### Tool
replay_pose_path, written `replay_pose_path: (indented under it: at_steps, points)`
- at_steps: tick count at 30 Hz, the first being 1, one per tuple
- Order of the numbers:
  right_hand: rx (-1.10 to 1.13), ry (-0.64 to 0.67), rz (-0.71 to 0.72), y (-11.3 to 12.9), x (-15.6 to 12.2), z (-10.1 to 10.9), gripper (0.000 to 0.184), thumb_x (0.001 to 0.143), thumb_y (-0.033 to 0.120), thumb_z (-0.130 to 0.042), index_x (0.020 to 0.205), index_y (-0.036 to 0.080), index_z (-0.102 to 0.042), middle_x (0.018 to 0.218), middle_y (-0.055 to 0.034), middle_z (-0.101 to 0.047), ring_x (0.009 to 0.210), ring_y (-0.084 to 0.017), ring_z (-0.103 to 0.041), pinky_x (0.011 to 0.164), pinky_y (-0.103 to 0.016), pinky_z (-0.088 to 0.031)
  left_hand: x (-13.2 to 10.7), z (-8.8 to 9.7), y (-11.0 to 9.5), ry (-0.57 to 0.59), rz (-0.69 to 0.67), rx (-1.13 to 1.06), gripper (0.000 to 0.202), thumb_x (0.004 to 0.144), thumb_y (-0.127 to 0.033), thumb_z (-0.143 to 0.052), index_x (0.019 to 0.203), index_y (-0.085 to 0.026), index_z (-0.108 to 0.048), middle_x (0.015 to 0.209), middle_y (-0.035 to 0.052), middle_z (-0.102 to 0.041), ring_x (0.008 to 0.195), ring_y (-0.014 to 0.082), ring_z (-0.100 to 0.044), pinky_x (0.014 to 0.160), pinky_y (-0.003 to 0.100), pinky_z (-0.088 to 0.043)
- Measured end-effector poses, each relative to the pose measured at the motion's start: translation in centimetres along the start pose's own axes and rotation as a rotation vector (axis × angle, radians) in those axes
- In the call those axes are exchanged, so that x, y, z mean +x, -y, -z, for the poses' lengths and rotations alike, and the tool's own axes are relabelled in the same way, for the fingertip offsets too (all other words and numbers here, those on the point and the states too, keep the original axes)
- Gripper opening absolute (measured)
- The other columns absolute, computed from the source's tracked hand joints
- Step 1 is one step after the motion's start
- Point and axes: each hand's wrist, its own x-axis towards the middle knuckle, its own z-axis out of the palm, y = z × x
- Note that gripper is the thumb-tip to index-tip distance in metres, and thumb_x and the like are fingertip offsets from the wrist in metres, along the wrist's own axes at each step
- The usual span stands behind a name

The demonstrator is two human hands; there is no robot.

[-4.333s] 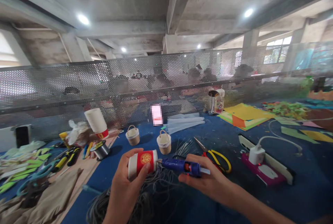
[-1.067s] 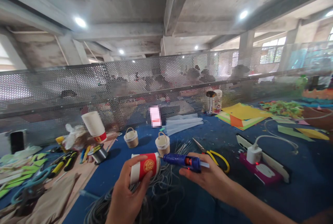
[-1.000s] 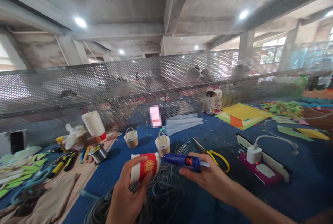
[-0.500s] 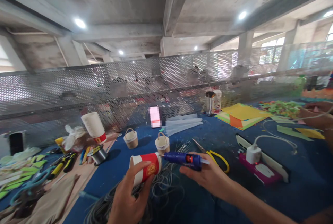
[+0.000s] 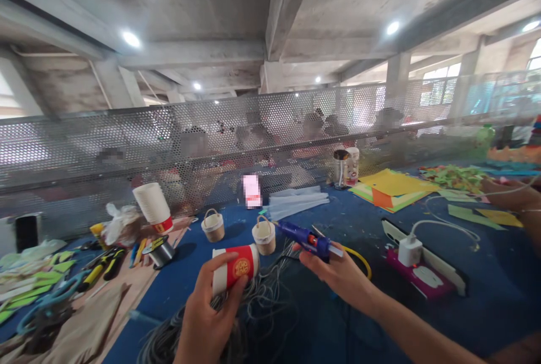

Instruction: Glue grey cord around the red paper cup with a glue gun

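Note:
My left hand point(image 5: 215, 302) is closed round a red and white paper cup point(image 5: 235, 268), which lies on its side in the grip. In my right hand point(image 5: 338, 271) is a blue hot glue gun point(image 5: 302, 238), its nozzle pointing up and left, apart from the cup. A clear glue stick pokes out of the gun's rear. Just beyond the cup stands a small bucket point(image 5: 264, 235) with a looped handle, and a similar bucket point(image 5: 212, 225) stands to its left. Grey cord point(image 5: 169, 333) lies coiled beneath my left hand. Yellow-handled scissors point(image 5: 359, 260) are partly hidden behind my right hand.
Left of me are stacked paper cups point(image 5: 152, 206), a wire spool point(image 5: 159, 251), pliers point(image 5: 95, 271) and brown cloth point(image 5: 91, 319). A power strip point(image 5: 416, 274) with a white charger sits at right. Coloured paper point(image 5: 397, 183) lies farther back. Another person's hand point(image 5: 502, 186) is at far right.
The glue gun has drawn away from the cup's end, up and to the right, and its nozzle now tilts upward. The cup has shifted slightly left in my left hand.

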Motion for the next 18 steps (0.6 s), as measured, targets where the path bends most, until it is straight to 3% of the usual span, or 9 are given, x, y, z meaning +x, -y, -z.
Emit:
replay_pose_path:
  at_steps: [4,7,10,13,18]
  points:
    - [-0.178,-0.051,0.091,-0.7,0.5,0.6,0.037,0.092,0.047,-0.059,0.117,0.02,-0.063,0.096,-0.0034,-0.07,0.086,-0.019,-0.063,0.074,-0.026,-0.05,0.4,0.1,-0.1,-0.008,0.04,-0.024,0.042,0.08,-0.048,-0.07,0.111,-0.023,-0.059,0.106,0.005,-0.069,0.085,0.0236,-0.068,0.08,0.035,-0.055]
    - [-0.397,-0.03,0.105,-2.0,1.1,1.1,0.035,0.091,0.027,-0.056,0.125,0.021,-0.056,0.107,-0.0074,-0.07,0.097,-0.023,-0.065,0.086,-0.033,-0.049,0.8,0.2,0.1,0.023,0.107,-0.054,0.047,0.078,-0.05,-0.071,0.114,-0.023,-0.057,0.104,0.0054,-0.069,0.082,0.0237,-0.067,0.076,0.035,-0.055]
    - [-0.627,-0.039,0.11,-3.3,1.6,1.3,0.043,0.088,0.022,-0.056,0.131,0.016,-0.052,0.128,-0.015,-0.063,0.119,-0.029,-0.057,0.1,-0.04,-0.042,1.0,0.2,0.1,0.05,0.174,-0.132,0.049,0.078,-0.05,-0.071,0.115,-0.023,-0.055,0.099,0.0039,-0.07,0.076,0.0219,-0.067,0.07,0.032,-0.055]
    - [-0.845,0.014,0.089,-4.2,2.0,1.2,0.042,0.089,0.019,-0.054,0.131,0.014,-0.054,0.129,-0.0145,-0.062,0.123,-0.029,-0.054,0.104,-0.04,-0.04,1.2,0.3,-0.1,0.067,0.198,-0.172,0.05,0.077,-0.049,-0.072,0.116,-0.024,-0.054,0.095,0.0021,-0.071,0.074,0.0206,-0.067,0.068,0.03,-0.054]
    - [-0.939,0.041,0.053,-5.4,2.5,1.3,0.042,0.087,0.017,-0.055,0.129,0.015,-0.056,0.128,-0.0143,-0.062,0.124,-0.032,-0.052,0.105,-0.045,-0.038,1.3,0.4,-0.7,0.073,0.244,-0.208,0.052,0.074,-0.05,-0.074,0.115,-0.024,-0.055,0.087,-0.0009,-0.07,0.069,0.0179,-0.063,0.064,0.026,-0.051]
